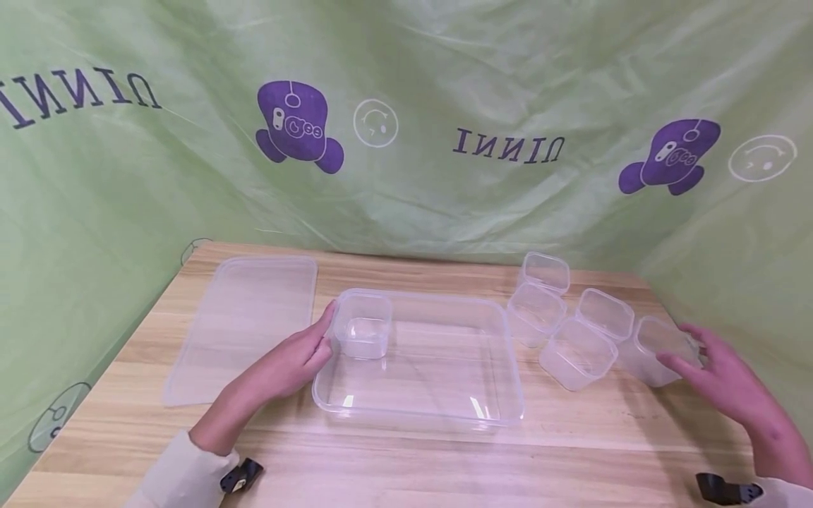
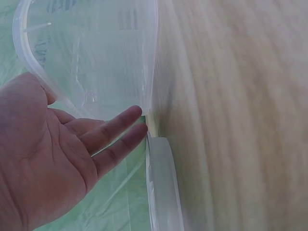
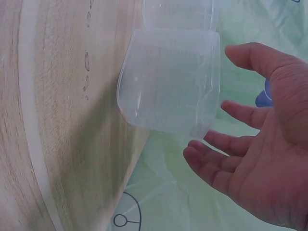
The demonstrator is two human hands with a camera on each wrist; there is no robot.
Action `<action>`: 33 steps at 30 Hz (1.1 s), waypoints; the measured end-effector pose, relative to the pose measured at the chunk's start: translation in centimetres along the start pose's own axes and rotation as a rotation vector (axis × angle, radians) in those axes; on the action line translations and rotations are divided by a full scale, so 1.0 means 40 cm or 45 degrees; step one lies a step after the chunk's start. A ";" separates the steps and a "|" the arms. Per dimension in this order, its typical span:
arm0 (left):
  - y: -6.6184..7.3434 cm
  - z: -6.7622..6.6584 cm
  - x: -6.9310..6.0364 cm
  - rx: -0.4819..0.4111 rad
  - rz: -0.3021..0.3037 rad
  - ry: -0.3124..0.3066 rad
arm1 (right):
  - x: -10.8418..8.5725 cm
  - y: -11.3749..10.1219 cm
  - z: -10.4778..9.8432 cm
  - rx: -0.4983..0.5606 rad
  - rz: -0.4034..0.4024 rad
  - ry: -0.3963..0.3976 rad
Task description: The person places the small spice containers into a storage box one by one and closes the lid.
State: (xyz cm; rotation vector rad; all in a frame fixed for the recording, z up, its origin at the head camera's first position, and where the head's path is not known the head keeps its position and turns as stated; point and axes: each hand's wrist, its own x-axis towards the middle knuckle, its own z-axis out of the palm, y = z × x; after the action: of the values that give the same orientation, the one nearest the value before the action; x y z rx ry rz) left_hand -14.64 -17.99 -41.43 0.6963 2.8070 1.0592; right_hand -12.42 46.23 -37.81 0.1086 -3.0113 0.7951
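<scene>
Looks like a makeshift, curtained-off booth. Has cartoon-printed green cloth [image 1: 419, 204] hung across the upper frame and both sides, around a wooden table [image 1: 413, 466] below.

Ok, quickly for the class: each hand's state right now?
Left hand: open, at the large, clear, rectangular plastic box.
Right hand: open around the rightmost small, clear, squarish plastic tub, not gripping it.

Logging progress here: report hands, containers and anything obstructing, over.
Left hand at left side of large container, fingers extended. Right hand at rightmost small container, fingers spread, not gripping. Neighbouring containers crowd that one's left side.
</scene>
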 end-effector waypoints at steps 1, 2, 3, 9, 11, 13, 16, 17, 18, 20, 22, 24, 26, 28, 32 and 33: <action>-0.001 0.001 0.000 0.002 0.000 0.000 | -0.001 0.001 -0.001 0.007 0.010 -0.004; -0.001 0.002 0.000 0.005 0.001 0.001 | -0.001 0.002 -0.001 0.015 0.020 -0.006; -0.002 0.004 0.000 0.005 0.001 0.002 | -0.002 0.004 -0.002 0.022 0.028 -0.012; -0.002 0.006 -0.002 0.001 0.006 0.009 | -0.007 0.016 -0.007 0.046 0.087 -0.064; -0.002 0.007 -0.003 0.003 0.006 0.008 | -0.008 0.022 -0.007 0.048 0.111 -0.078; -0.002 0.008 -0.004 0.004 0.008 0.006 | -0.009 0.029 -0.005 0.042 0.132 -0.088; -0.003 0.011 -0.004 0.003 0.008 0.004 | -0.011 0.038 -0.007 0.021 0.158 -0.100; -0.003 0.011 -0.004 0.004 0.008 0.004 | -0.011 0.040 -0.008 0.013 0.162 -0.101; -0.004 0.012 -0.004 0.004 0.009 0.005 | -0.011 0.041 -0.009 0.005 0.168 -0.107; -0.004 0.014 -0.004 0.007 0.010 0.006 | -0.012 0.040 -0.011 -0.005 0.171 -0.119; -0.005 0.015 -0.005 0.009 0.012 0.006 | -0.011 0.036 -0.015 -0.018 0.180 -0.134; -0.005 0.015 -0.005 0.007 0.011 0.004 | -0.011 0.039 -0.016 -0.014 0.192 -0.154; -0.004 0.014 -0.006 0.005 0.011 0.003 | -0.010 0.043 -0.015 -0.012 0.200 -0.162; -0.004 0.014 -0.006 0.006 0.010 0.003 | -0.009 0.049 -0.014 0.004 0.202 -0.166; -0.004 0.013 -0.005 0.010 0.008 0.001 | -0.009 0.054 -0.011 0.020 0.206 -0.159; -0.004 0.013 -0.005 0.011 0.009 0.000 | -0.009 0.054 -0.011 0.021 0.203 -0.153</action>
State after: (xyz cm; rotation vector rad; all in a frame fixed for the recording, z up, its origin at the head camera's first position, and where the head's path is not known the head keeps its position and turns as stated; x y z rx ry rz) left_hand -14.42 -17.85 -41.94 0.7071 2.8129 1.0494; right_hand -12.23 48.34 -38.50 -0.0881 -3.1588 0.8559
